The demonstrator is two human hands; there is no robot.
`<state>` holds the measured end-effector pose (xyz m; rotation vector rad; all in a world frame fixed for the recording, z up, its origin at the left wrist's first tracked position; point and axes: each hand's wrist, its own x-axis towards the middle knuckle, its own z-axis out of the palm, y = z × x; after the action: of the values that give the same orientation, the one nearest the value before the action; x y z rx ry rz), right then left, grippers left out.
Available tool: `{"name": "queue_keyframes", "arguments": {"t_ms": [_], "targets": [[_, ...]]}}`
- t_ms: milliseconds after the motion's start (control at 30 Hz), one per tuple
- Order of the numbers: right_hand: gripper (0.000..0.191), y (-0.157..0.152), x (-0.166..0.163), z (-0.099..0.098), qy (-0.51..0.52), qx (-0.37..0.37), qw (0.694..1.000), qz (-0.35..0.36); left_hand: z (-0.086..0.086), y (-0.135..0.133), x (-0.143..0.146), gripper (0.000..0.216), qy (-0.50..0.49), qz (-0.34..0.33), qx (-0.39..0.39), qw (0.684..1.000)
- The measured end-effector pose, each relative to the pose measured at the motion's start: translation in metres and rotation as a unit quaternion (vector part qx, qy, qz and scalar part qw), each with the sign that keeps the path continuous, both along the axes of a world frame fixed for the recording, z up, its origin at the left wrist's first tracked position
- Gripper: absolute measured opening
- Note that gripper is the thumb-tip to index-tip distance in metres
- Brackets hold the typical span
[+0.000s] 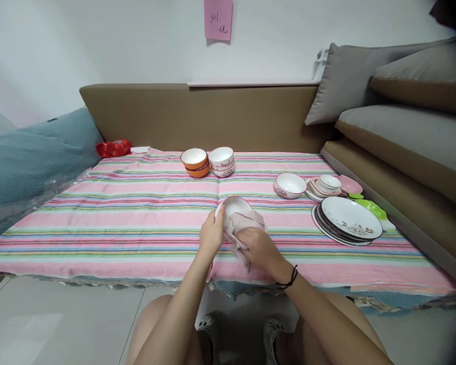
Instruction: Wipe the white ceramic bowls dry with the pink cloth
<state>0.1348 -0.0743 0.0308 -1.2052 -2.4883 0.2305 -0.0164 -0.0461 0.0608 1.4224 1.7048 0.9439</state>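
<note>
My left hand [212,232] grips the left side of a white bowl [235,205] with a thin reddish rim, tilted so that its inside faces me. A pale pinkish cloth [247,221] is bunched in my right hand [259,247] and lies against the bowl's right side and inside. The cloth hides much of the bowl and part of my right fingers. Both hands are above the front part of the striped cloth cover [155,238].
Behind stand stacked orange bowls [195,161] and stacked white bowls [222,161]. To the right are a white bowl [290,185], small dishes [325,185], a plate stack [347,219] and a green dish [372,208]. A red package [114,148] lies back left; grey cushions [406,132] rise at right.
</note>
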Motion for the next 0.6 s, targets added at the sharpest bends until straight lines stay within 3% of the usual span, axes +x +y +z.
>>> {"name": "queue_keyframes", "arguments": {"t_ms": [100, 267, 400, 600], "targets": [[0.008, 0.0, 0.001, -0.001, -0.004, -0.007, 1.0, -0.027, -0.003, 0.002, 0.001, 0.051, -0.003, -0.002, 0.0, 1.0], [0.021, 0.003, 0.01, -0.003, -0.031, 0.034, 0.994, -0.098, -0.014, 0.002, 0.01, 0.051, -0.046, -0.017, -0.011, 0.999], [0.017, 0.004, 0.012, 0.004, -0.087, -0.035, 0.991, -0.097, -0.024, 0.003, 0.017, 0.058, -0.125, -0.049, -0.062, 0.989], [0.022, -0.002, 0.01, 0.007, -0.101, -0.105, 0.985, -0.096, -0.034, 0.007, 0.02, 0.05, -0.076, -0.055, -0.062, 0.994]]}}
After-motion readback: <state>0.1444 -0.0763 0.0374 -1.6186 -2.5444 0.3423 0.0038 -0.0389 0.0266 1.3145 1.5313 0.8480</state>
